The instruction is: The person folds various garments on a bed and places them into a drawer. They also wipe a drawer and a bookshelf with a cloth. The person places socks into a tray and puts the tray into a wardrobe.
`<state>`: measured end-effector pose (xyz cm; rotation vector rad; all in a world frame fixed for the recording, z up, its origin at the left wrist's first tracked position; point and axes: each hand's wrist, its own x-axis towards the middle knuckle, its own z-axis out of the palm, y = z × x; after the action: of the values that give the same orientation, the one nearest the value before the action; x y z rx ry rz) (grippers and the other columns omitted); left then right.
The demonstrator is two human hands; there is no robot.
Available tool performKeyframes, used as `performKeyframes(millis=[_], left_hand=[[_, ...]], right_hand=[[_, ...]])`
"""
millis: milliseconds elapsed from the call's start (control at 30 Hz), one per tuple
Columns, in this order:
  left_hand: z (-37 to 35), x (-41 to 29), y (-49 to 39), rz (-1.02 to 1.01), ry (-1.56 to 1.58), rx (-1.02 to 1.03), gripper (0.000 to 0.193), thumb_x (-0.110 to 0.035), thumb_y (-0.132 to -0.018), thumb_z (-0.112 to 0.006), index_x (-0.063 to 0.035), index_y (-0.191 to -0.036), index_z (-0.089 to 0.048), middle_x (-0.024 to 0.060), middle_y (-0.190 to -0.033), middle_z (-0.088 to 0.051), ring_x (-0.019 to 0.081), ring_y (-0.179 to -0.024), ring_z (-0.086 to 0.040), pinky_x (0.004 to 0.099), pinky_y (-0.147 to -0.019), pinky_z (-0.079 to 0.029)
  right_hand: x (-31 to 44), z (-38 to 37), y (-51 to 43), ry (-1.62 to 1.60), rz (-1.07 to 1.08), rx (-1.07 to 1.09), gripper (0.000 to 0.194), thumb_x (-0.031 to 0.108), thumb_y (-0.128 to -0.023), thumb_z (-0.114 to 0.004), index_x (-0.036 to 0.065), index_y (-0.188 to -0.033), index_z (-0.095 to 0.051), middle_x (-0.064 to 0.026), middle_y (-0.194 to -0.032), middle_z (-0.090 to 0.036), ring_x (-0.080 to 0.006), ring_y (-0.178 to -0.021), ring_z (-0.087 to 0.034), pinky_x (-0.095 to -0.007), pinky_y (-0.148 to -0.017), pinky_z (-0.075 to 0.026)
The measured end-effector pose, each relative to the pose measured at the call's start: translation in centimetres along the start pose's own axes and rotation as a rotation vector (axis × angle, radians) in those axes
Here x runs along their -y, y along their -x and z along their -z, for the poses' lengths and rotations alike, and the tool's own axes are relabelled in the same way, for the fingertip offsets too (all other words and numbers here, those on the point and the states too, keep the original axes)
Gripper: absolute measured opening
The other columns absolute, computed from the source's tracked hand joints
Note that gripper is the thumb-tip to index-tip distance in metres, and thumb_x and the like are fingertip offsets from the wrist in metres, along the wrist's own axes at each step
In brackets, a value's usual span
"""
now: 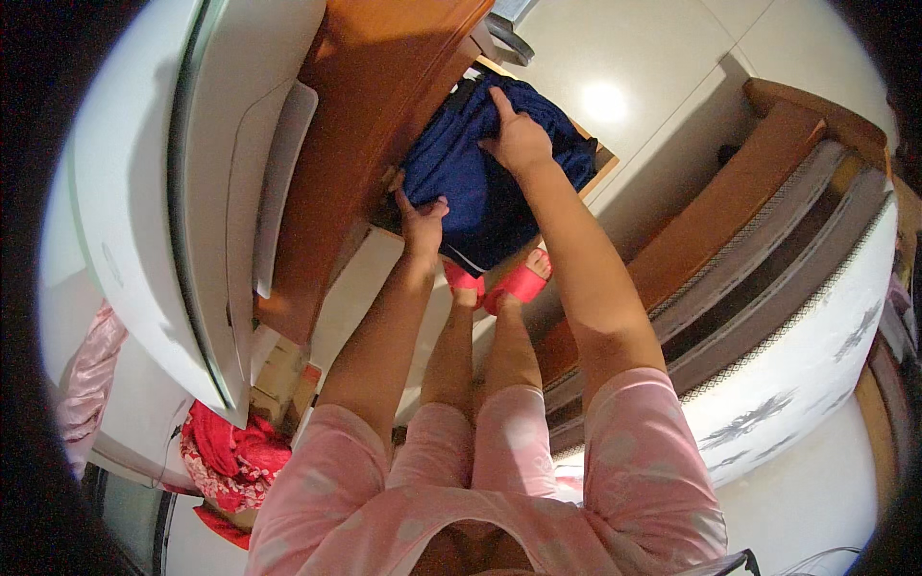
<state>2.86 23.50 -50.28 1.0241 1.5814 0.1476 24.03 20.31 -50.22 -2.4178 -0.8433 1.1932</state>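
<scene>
Dark navy clothing (461, 165) with a thin white line near its lower edge lies over an open wooden drawer (603, 173), whose edge shows at the right. My left hand (422, 223) rests at the cloth's lower left edge, thumb raised, some fingers hidden beside or under the fabric. My right hand (520, 137) lies on the upper right part of the cloth, with its index finger extended and the thumb apart. Whether either hand grips the fabric is not clear.
An orange-brown wooden cabinet (374, 93) stands at the left beside a large white appliance (216, 144). A bed with a wooden frame (720, 194) and a pale mattress (792, 389) is at the right. Red fabric (234, 453) lies lower left. My feet in red slippers (520, 284) are below the drawer.
</scene>
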Motion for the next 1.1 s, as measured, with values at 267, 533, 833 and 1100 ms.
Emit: performKeyframes(millis=[267, 533, 833, 1100], left_hand=[[2.2, 5.0, -1.3, -0.347, -0.059, 0.006, 0.054, -0.008, -0.094, -0.049, -0.0004, -0.14, -0.021, 0.0181, -0.123, -0.057, 0.0273, -0.114, -0.052, 0.0367, -0.102, -0.036], [2.7, 1.2, 2.3, -0.611, -0.466, 0.042, 0.061, -0.012, -0.089, -0.057, -0.0026, -0.143, -0.029, 0.0193, -0.147, -0.031, 0.0338, -0.135, -0.029, 0.0407, -0.111, -0.025], [0.5, 1.0, 3.5, -0.707, -0.908, 0.143, 0.074, -0.022, -0.084, -0.067, -0.0211, -0.147, -0.029, 0.0213, -0.155, -0.004, 0.0476, -0.138, -0.013, 0.0517, -0.111, -0.02], [0.1, 2.3, 2.7, -0.667, -1.0, 0.148, 0.082, -0.024, -0.079, -0.071, -0.0259, -0.147, -0.025, 0.0207, -0.155, -0.001, 0.0491, -0.138, -0.011, 0.0532, -0.112, -0.021]], right_hand=[[-0.4, -4.5, 0.1, -0.116, 0.181, -0.302, 0.039, 0.008, -0.071, -0.07, 0.012, -0.108, -0.057, -0.0241, -0.108, -0.057, -0.0412, -0.104, -0.055, -0.0442, -0.09, -0.047], [1.6, -3.8, -0.9, -0.463, 0.356, -0.446, 0.048, 0.002, -0.071, -0.068, 0.009, -0.117, -0.053, -0.0243, -0.114, -0.054, -0.0423, -0.108, -0.053, -0.0426, -0.092, -0.046], [-5.7, -2.3, 6.6, 0.309, 0.107, -0.56, 0.051, 0.006, -0.075, -0.066, 0.009, -0.124, -0.053, -0.0166, -0.13, -0.049, -0.0373, -0.127, -0.04, -0.0483, -0.109, -0.028], [-11.3, -4.6, 1.1, 0.282, 0.071, -0.079, 0.036, 0.015, -0.089, -0.044, 0.001, -0.122, -0.05, -0.0218, -0.128, -0.051, -0.0365, -0.119, -0.049, -0.045, -0.103, -0.037]])
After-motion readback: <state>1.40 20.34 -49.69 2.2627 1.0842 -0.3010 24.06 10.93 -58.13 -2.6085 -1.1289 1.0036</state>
